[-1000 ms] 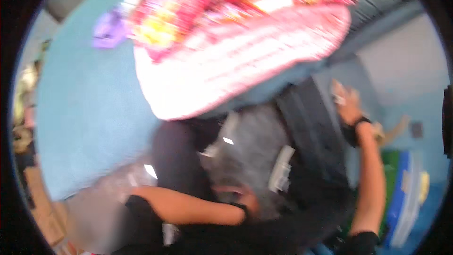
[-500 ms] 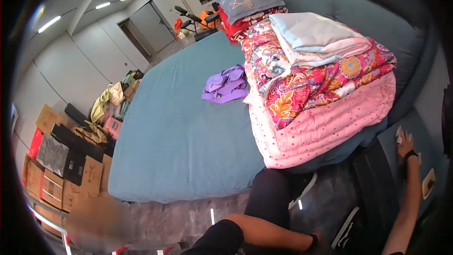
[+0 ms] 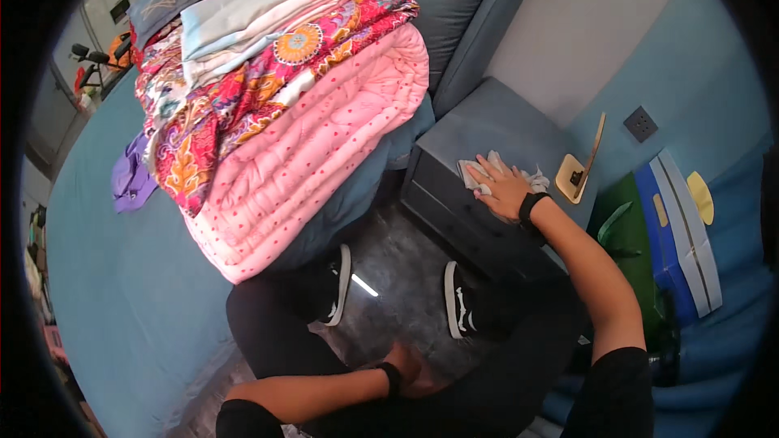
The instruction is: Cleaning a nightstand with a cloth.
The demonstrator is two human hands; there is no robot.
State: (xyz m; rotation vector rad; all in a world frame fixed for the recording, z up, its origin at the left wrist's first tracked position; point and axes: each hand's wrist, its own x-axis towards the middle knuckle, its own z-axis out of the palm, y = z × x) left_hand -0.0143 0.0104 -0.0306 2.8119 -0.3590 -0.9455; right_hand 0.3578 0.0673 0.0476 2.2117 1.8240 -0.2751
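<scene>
Two hands, bare.

Item: right hand [image 3: 505, 193], palm down, fingers spread and laid nearly flat over the cloth, not clenched round it. Black band [image 3: 531, 206] at the wrist.

Item: cloth [image 3: 531, 178], pale grey, crumpled; directly under the right fingers, bunched out on both sides of them, near the front edge of the nightstand.

Item: nightstand [image 3: 487, 118], dark grey; its top lies beneath the cloth and extends beyond the right fingertips, its front drops away below them.

Item: stand [image 3: 565, 184], cream base with a small dark piece on it and a thin upright; just to the right of the right fingers, on the same top.

Item: socket [image 3: 641, 124], dark, on the wall; farther right of those fingers, past the stand.

Items, three, upright side by side, right of the right hand: green panel [image 3: 623, 203], blue panel [image 3: 659, 223], white panel [image 3: 688, 243].

Item: left hand [image 3: 410, 365], low between the legs, well apart from the cloth; dim and blurred, so the state of its fingers cannot be told.

Items, one pair: black shoes [image 3: 462, 300], white-soled, on the floor ahead of the left fingers.

Item: bed [image 3: 122, 276], blue-green; left of both hands.

Items on the bed, all left of the right fingers: pink quilt [image 3: 316, 154], dotted; floral quilt [image 3: 185, 158] over it; folded blanket [image 3: 235, 23], pale, topmost; purple garment [image 3: 131, 174], farthest left.
</scene>
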